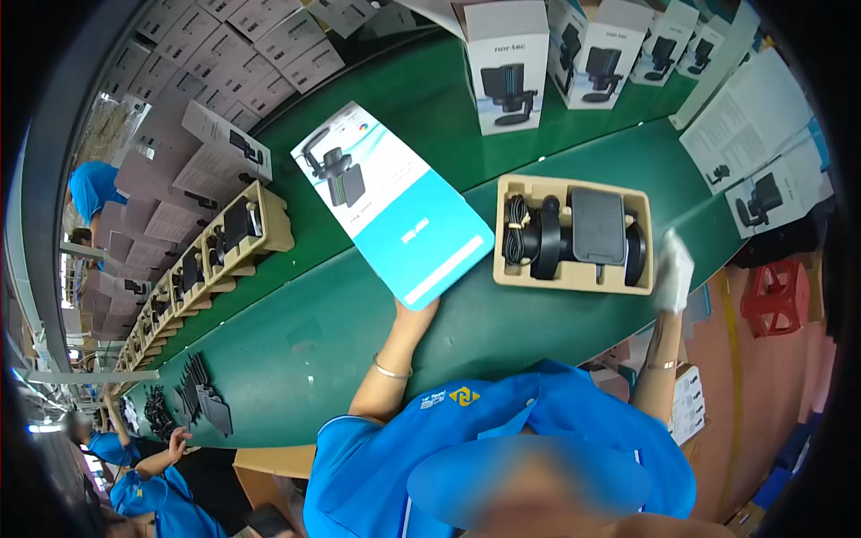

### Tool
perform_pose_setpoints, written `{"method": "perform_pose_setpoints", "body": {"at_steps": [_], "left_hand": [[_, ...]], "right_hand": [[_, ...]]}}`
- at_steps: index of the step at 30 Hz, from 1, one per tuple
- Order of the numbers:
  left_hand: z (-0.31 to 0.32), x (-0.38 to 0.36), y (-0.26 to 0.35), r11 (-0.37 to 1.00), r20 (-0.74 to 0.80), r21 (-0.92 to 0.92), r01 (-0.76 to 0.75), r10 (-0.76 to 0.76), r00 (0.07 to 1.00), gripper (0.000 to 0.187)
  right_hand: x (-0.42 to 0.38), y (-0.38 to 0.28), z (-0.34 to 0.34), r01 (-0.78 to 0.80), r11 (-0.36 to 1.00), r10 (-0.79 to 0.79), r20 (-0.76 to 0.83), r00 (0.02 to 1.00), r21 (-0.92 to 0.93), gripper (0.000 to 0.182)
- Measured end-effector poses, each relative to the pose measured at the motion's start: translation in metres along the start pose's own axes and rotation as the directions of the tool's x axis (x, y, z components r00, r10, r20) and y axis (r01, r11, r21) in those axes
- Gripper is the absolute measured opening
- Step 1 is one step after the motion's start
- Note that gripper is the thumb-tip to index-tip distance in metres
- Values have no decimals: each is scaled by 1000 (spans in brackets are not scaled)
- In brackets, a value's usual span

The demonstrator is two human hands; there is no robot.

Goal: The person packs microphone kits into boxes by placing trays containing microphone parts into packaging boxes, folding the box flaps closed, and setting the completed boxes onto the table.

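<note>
My left hand is mostly hidden under a white and turquoise microphone box, which it holds tilted above the bench. A picture of a black microphone shows on the box's upper half. To its right, a tan moulded tray lies on the green bench. In it are a coiled black cable, a black microphone on a stand and a flat dark rectangular part. My right hand, in a white glove, is beside the tray's right edge, its fingers stretched out, somewhat blurred.
Microphone boxes stand along the bench's back edge, with more at right. Filled tan trays line up at left, near black parts. Co-workers in blue are at lower left. A red stool stands right.
</note>
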State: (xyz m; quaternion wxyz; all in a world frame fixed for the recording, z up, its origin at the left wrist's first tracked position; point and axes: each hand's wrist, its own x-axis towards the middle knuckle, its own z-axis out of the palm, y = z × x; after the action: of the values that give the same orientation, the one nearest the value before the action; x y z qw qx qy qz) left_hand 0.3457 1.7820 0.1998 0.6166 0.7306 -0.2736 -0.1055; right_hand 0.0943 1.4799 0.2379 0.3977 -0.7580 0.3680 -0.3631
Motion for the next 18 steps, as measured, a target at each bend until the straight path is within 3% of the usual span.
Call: {"method": "perform_pose_setpoints", "body": {"at_steps": [1,2,4,6,7,9,11,12,14,15,18], "left_hand": [[-7,-13,7,755,107,617,-220,196,975,40],[-12,-28,15,750,117,624,-221,190,975,40],[-21,-53,30,679,65,718,-154,155,986,29],[-49,-63,27,691,-138,722,-20,172,975,28],[-59,-59,36,749,-227,662,-10,213,950,31],[-70,-34,36,672,-288,719,-176,518,805,36],[-70,0,63,556,-107,771,-311,594,797,43],[-78,15,65,556,-109,773,-307,592,798,43],[-95,43,68,312,373,761,-569,507,777,44],[-90,54,71,309,387,749,-586,515,765,44],[-63,76,84,607,362,571,-553,419,833,40]], "right_hand": [[11,-9,5,-222,937,252,-82,964,272,29],[19,-35,18,-315,787,428,-100,898,531,30],[42,-30,35,-293,631,351,73,934,718,35],[62,-5,49,-501,507,237,445,863,702,40],[66,-2,56,-506,495,238,450,861,706,40],[71,2,67,-649,488,580,339,741,584,44],[75,18,68,-644,474,549,370,749,600,44],[69,22,65,-632,465,519,387,762,621,44],[43,35,49,-592,441,461,395,795,675,44],[20,40,38,-565,427,436,387,813,706,44],[-34,49,15,-485,385,383,343,858,785,44]]}}
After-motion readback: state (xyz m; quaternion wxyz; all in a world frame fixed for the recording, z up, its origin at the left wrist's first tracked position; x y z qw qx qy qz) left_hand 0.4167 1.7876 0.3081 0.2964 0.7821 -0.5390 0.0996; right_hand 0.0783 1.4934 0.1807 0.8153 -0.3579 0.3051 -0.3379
